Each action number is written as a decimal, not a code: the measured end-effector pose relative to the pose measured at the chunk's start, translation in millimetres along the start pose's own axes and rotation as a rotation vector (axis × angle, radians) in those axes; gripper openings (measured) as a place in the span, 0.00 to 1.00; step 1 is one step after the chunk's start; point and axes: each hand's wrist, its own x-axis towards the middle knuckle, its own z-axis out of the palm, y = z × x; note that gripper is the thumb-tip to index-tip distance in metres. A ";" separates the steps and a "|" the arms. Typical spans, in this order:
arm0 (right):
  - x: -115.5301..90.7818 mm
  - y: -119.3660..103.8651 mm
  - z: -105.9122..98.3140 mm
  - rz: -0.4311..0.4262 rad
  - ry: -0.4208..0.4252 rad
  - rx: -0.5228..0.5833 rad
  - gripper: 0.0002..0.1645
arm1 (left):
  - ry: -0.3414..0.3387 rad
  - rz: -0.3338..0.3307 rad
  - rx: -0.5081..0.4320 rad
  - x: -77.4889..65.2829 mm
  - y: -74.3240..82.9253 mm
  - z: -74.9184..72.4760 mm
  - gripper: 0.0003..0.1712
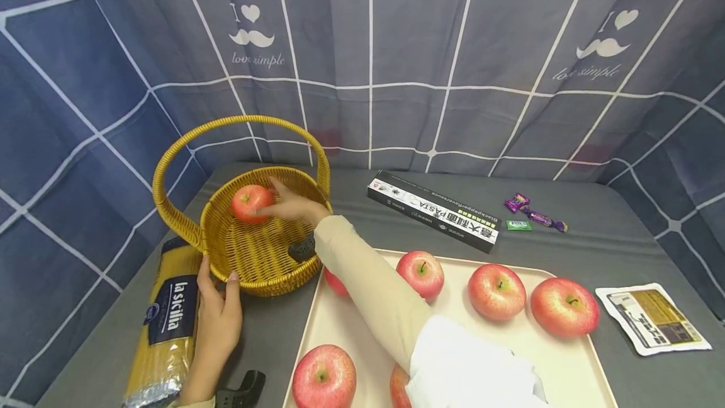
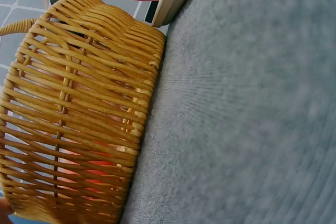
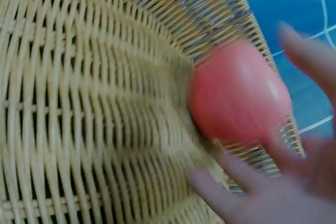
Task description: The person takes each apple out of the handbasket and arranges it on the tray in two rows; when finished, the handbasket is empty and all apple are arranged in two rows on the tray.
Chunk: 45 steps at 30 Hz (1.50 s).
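Observation:
A yellow wicker basket [image 1: 266, 282] with a tall looped handle stands on the left of the table. Inside it a red apple [image 1: 249, 204] lies against the far left wall. My right hand [image 1: 294, 206] reaches into the basket with its fingers spread beside this apple; the right wrist view shows the apple [image 3: 239, 93] blurred, just beyond the fingertips. Outside, at the basket's front left, my left hand [image 1: 218, 313] touches the wall just below the rim with thumb and fingers extended. Through the weave in the left wrist view, red shows inside the basket [image 2: 79, 103].
A cream tray [image 1: 453, 357] with several apples [image 1: 497, 291] lies at the front, partly hidden by my right arm. A spaghetti pack [image 1: 164, 326] lies left of my left hand. Behind are a black-and-white pasta box [image 1: 433, 209] and small candies [image 1: 538, 216]; a white pouch [image 1: 651, 318] lies right.

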 end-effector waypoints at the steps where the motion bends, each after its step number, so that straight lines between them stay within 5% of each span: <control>1: -0.7 -1.0 1.6 0.001 -0.063 -0.026 0.57 | 0.003 0.002 -0.001 -0.1 0.0 -0.1 0.37; 13: -15.1 -19.6 28.6 -0.076 -0.653 -0.321 0.54 | 0.023 0.009 0.014 -0.8 -0.2 -1.4 0.37; 19: -40.5 -34.1 3.4 -0.122 -0.707 -0.371 0.42 | 0.006 0.020 0.015 -0.1 4.2 1.9 0.37; 26: -113.8 -63.2 -56.1 -0.248 -0.630 -0.445 0.38 | -0.034 -0.027 0.017 -1.4 5.5 -0.6 0.37; 32: -227.0 -58.4 -118.1 -0.303 -0.515 -0.584 0.36 | -0.042 -0.058 0.017 -1.4 4.8 -3.4 0.37; 39: -370.0 20.8 -164.4 -0.315 -0.201 -0.643 0.32 | -0.039 -0.063 0.012 0.2 2.4 -3.2 0.37; 45: -462.6 104.1 -151.8 -0.256 0.061 -0.564 0.35 | -0.065 -0.095 0.023 0.9 3.0 -1.8 0.36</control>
